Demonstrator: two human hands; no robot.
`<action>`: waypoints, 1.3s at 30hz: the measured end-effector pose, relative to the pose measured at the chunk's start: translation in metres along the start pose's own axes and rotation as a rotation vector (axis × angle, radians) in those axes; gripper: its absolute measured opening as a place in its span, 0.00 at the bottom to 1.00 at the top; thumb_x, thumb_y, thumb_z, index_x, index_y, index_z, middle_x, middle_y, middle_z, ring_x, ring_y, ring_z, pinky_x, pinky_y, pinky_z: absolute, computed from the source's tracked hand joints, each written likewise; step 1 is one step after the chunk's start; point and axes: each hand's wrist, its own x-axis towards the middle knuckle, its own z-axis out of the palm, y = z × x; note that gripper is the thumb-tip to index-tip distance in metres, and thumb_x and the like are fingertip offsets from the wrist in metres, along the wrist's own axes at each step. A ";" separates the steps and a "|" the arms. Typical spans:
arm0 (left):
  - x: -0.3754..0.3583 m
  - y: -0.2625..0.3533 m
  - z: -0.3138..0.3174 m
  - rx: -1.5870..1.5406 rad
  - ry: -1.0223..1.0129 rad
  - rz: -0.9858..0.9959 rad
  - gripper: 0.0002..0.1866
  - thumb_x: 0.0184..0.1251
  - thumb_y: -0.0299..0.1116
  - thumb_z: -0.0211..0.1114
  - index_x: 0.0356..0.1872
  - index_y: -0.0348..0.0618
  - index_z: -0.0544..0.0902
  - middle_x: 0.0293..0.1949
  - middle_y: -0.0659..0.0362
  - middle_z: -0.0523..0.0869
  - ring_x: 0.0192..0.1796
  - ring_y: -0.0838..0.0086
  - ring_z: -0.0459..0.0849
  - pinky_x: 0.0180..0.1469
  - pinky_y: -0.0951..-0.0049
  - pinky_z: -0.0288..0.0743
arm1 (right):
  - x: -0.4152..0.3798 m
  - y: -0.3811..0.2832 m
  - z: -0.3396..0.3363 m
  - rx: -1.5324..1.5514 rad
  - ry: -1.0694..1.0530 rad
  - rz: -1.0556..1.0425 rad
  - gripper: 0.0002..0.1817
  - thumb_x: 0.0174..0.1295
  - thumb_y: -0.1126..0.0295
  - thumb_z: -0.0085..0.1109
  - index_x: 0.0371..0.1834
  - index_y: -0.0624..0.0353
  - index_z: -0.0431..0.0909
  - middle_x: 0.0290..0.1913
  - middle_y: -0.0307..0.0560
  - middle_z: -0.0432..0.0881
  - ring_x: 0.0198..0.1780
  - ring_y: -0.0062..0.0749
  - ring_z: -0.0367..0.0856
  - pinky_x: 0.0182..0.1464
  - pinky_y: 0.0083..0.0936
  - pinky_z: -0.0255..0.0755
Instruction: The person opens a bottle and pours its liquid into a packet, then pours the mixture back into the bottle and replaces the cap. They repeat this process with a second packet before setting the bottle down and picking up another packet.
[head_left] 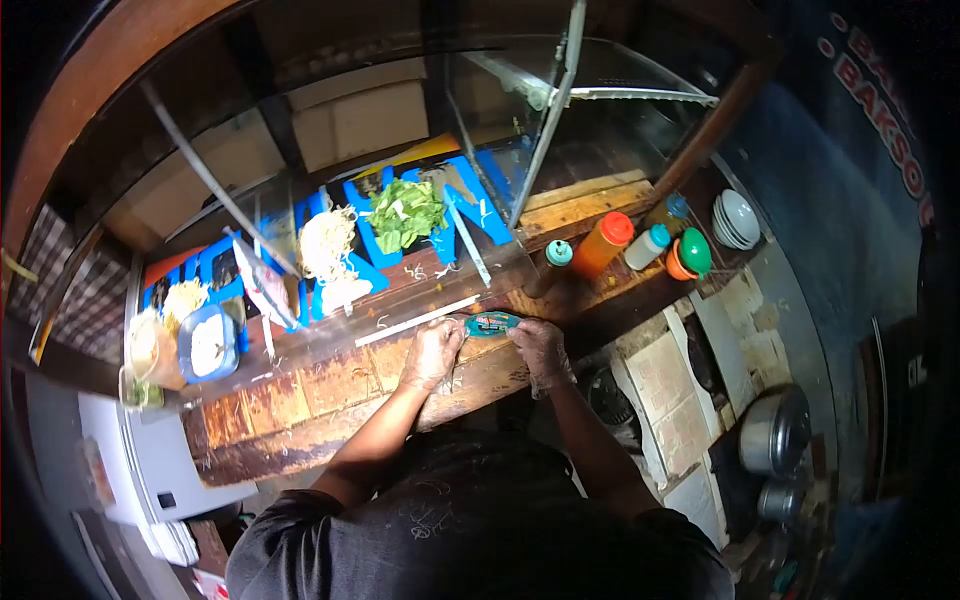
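Note:
A small teal packet [490,323] with printed lettering is held level just above the wooden counter, stretched between both hands. My left hand [435,352], in a clear plastic glove, is closed on the packet's left end. At its right end, my right hand [540,347] grips it too, also gloved in clear plastic. What the packet contains cannot be seen. Just beyond the hands is a white strip [418,321] along the display case's lower edge. A dark bottle with a teal cap [557,254] stands beyond my right hand.
Inside the glass case lie chopped greens [405,214], pale noodles [327,243] and a blue container [208,343]. An orange bottle [602,246], a white bottle [648,247] and stacked white bowls [736,220] stand at right. A metal pot [776,431] sits lower right.

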 end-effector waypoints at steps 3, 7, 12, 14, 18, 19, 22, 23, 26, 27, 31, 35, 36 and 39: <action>-0.003 -0.003 0.006 0.065 0.089 -0.029 0.12 0.68 0.34 0.65 0.42 0.33 0.86 0.41 0.42 0.87 0.45 0.48 0.86 0.51 0.59 0.78 | 0.013 0.005 0.004 -0.044 -0.012 -0.139 0.13 0.61 0.69 0.63 0.26 0.67 0.74 0.21 0.48 0.69 0.26 0.27 0.68 0.32 0.32 0.65; -0.004 0.003 0.013 0.101 0.153 -0.173 0.12 0.67 0.34 0.66 0.41 0.34 0.86 0.38 0.42 0.87 0.43 0.47 0.86 0.50 0.57 0.78 | 0.027 0.018 0.005 0.020 -0.035 -0.181 0.09 0.58 0.72 0.68 0.32 0.68 0.81 0.26 0.48 0.79 0.28 0.26 0.75 0.36 0.28 0.71; -0.005 0.004 0.018 0.152 0.158 -0.235 0.12 0.66 0.35 0.65 0.40 0.36 0.87 0.40 0.40 0.86 0.48 0.45 0.84 0.58 0.53 0.74 | 0.043 0.042 0.010 -0.004 -0.155 -0.086 0.14 0.58 0.74 0.70 0.46 0.69 0.84 0.35 0.44 0.87 0.37 0.24 0.82 0.44 0.23 0.76; -0.008 0.001 0.020 0.156 0.170 -0.246 0.14 0.66 0.37 0.65 0.42 0.36 0.87 0.42 0.39 0.86 0.52 0.44 0.83 0.66 0.53 0.68 | 0.046 0.051 0.013 0.043 -0.177 -0.083 0.16 0.58 0.75 0.70 0.49 0.69 0.84 0.37 0.44 0.87 0.38 0.23 0.82 0.44 0.22 0.76; -0.013 0.007 0.019 0.115 0.161 -0.315 0.14 0.66 0.38 0.66 0.44 0.38 0.88 0.42 0.40 0.87 0.50 0.45 0.84 0.62 0.55 0.73 | 0.045 0.040 0.009 0.130 -0.227 -0.028 0.18 0.59 0.77 0.68 0.53 0.68 0.82 0.41 0.41 0.86 0.40 0.20 0.81 0.46 0.21 0.76; -0.013 0.010 0.019 0.073 0.171 -0.358 0.14 0.65 0.38 0.66 0.44 0.38 0.88 0.41 0.40 0.87 0.48 0.45 0.85 0.58 0.55 0.75 | 0.046 0.038 0.009 0.130 -0.226 -0.047 0.18 0.59 0.77 0.68 0.53 0.68 0.82 0.41 0.40 0.86 0.40 0.20 0.80 0.46 0.21 0.76; -0.012 0.005 0.023 0.039 0.192 -0.396 0.14 0.64 0.38 0.67 0.43 0.39 0.88 0.40 0.40 0.87 0.45 0.46 0.86 0.51 0.56 0.77 | 0.050 0.037 0.010 0.144 -0.241 -0.035 0.17 0.61 0.77 0.66 0.53 0.68 0.82 0.39 0.38 0.85 0.36 0.17 0.79 0.42 0.19 0.75; -0.012 0.001 0.024 0.046 0.200 -0.391 0.13 0.64 0.38 0.68 0.43 0.40 0.88 0.39 0.40 0.87 0.44 0.46 0.86 0.48 0.56 0.78 | 0.051 0.037 0.012 0.145 -0.242 -0.039 0.17 0.61 0.77 0.66 0.53 0.68 0.82 0.39 0.38 0.85 0.36 0.17 0.79 0.42 0.19 0.75; -0.009 0.005 0.023 0.078 0.233 -0.405 0.13 0.64 0.37 0.67 0.42 0.39 0.88 0.38 0.39 0.87 0.43 0.46 0.86 0.47 0.55 0.78 | 0.057 0.039 0.022 0.280 -0.228 0.037 0.11 0.64 0.76 0.65 0.48 0.64 0.84 0.32 0.33 0.81 0.26 0.13 0.72 0.28 0.15 0.67; -0.007 -0.003 0.025 0.079 0.236 -0.400 0.13 0.64 0.37 0.67 0.42 0.39 0.88 0.38 0.39 0.87 0.43 0.46 0.86 0.47 0.55 0.78 | 0.061 0.037 0.025 0.299 -0.214 0.042 0.10 0.65 0.75 0.64 0.48 0.64 0.84 0.31 0.33 0.81 0.26 0.13 0.73 0.27 0.14 0.67; 0.001 -0.021 0.028 0.096 0.309 -0.333 0.12 0.64 0.36 0.68 0.38 0.36 0.89 0.34 0.42 0.88 0.37 0.56 0.90 0.43 0.61 0.80 | 0.085 0.042 0.038 0.314 -0.215 0.143 0.10 0.66 0.76 0.63 0.48 0.66 0.83 0.28 0.33 0.79 0.25 0.14 0.72 0.25 0.13 0.66; 0.002 -0.025 0.025 0.123 0.359 -0.332 0.13 0.63 0.37 0.69 0.39 0.37 0.89 0.34 0.41 0.88 0.37 0.56 0.90 0.43 0.62 0.80 | 0.103 0.059 0.055 0.239 -0.202 -0.023 0.12 0.66 0.77 0.61 0.51 0.66 0.83 0.27 0.33 0.78 0.24 0.13 0.70 0.25 0.15 0.65; 0.002 -0.023 0.022 0.131 0.374 -0.328 0.14 0.64 0.39 0.69 0.39 0.37 0.89 0.34 0.40 0.88 0.38 0.53 0.90 0.44 0.60 0.80 | 0.105 0.062 0.058 0.239 -0.203 -0.027 0.12 0.66 0.77 0.61 0.51 0.66 0.83 0.27 0.33 0.78 0.24 0.13 0.70 0.25 0.15 0.65; 0.001 -0.015 0.015 0.109 0.351 -0.390 0.14 0.65 0.39 0.67 0.41 0.37 0.89 0.36 0.38 0.86 0.43 0.46 0.87 0.46 0.56 0.79 | 0.104 0.064 0.061 0.174 -0.172 -0.124 0.14 0.66 0.77 0.61 0.54 0.66 0.83 0.28 0.32 0.78 0.24 0.13 0.69 0.26 0.15 0.63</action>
